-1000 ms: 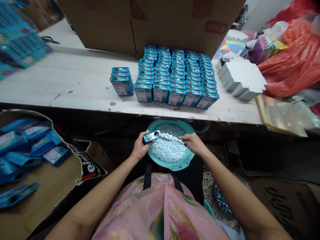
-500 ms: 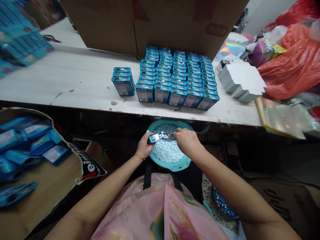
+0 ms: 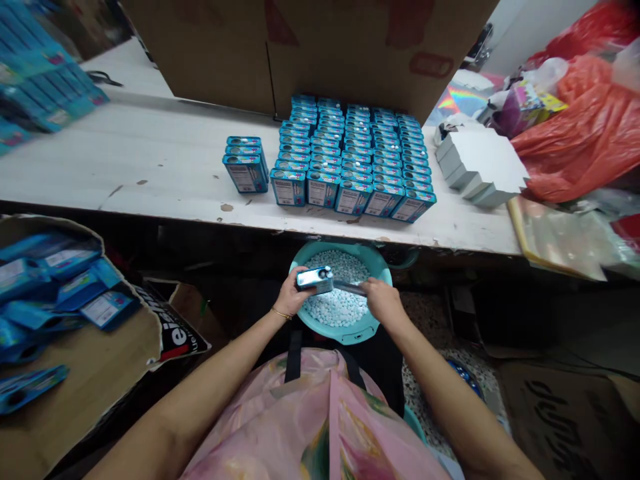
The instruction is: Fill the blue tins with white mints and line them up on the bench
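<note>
My left hand is wrapped around a small blue tin tilted on its side, with white candies showing at its round opening on the right end. My right hand grips a narrow scoop, whose far end reaches close to the tin; whether they touch I cannot tell. Both hands are over a turquoise basin full of small white candies. On the white table behind stand rows of blue tins with openings on top, and a short separate row of tins to their left.
A torn-edged carton of blue tins is at the left. A large cardboard box stands behind the rows. White flat cartons, plastic sleeves and red plastic bags crowd the right. Stacked blue packs occupy the table's far left.
The scoop, which carried candies at the tin's mouth, has drawn back right with my right hand. The tin has turned to show more of its side, and candies now sit at its opening.
</note>
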`<state>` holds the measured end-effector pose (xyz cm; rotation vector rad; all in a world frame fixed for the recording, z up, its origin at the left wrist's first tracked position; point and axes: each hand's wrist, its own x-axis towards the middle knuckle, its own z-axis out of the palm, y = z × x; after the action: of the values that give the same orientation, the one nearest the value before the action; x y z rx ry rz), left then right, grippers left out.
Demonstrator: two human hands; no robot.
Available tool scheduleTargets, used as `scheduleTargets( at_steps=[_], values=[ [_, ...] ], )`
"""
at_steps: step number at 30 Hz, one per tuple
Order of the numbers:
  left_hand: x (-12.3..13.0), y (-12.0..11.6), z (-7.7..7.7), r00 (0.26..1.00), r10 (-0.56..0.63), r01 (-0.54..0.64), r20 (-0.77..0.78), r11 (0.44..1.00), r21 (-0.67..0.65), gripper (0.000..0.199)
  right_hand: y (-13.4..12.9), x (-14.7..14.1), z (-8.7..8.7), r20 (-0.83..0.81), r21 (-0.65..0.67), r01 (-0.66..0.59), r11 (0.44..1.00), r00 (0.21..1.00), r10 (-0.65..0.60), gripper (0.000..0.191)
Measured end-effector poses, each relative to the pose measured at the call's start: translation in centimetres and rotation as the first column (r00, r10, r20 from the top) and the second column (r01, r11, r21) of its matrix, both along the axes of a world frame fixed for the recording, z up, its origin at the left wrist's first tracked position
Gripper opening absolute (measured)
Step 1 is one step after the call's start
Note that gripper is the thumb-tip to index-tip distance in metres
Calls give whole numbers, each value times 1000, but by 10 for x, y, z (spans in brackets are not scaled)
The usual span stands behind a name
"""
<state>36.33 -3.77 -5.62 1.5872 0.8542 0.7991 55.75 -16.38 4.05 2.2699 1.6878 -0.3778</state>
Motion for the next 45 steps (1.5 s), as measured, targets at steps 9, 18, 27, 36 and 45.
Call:
scheduleTargets(
  at_steps=[9, 18, 27, 36, 45],
  values=[
    [16, -6, -5, 999, 52, -52, 10, 999, -2, 45, 12, -27, -32, -358, 506, 246, 827, 932, -58, 49],
    [22, -12, 6, 984, 3, 29, -177, 983, 179, 38, 17, -34, -41, -610, 492, 469, 733, 787, -94, 58],
    [19, -18, 7, 980, 127, -98, -155, 979, 179, 40, 14, -61, -66, -988, 32, 840, 541, 108, -109, 56],
    [-6, -38, 52, 995, 58, -20, -84, 919, 393, 55, 61, -92, -18, -944, 265, 752, 603, 330, 3, 56],
    [-65, 73, 129, 996, 74, -52, -57, 947, 317, 59, 137, -107, 78, -537, 674, 25, 739, 703, 466, 49]
  ],
)
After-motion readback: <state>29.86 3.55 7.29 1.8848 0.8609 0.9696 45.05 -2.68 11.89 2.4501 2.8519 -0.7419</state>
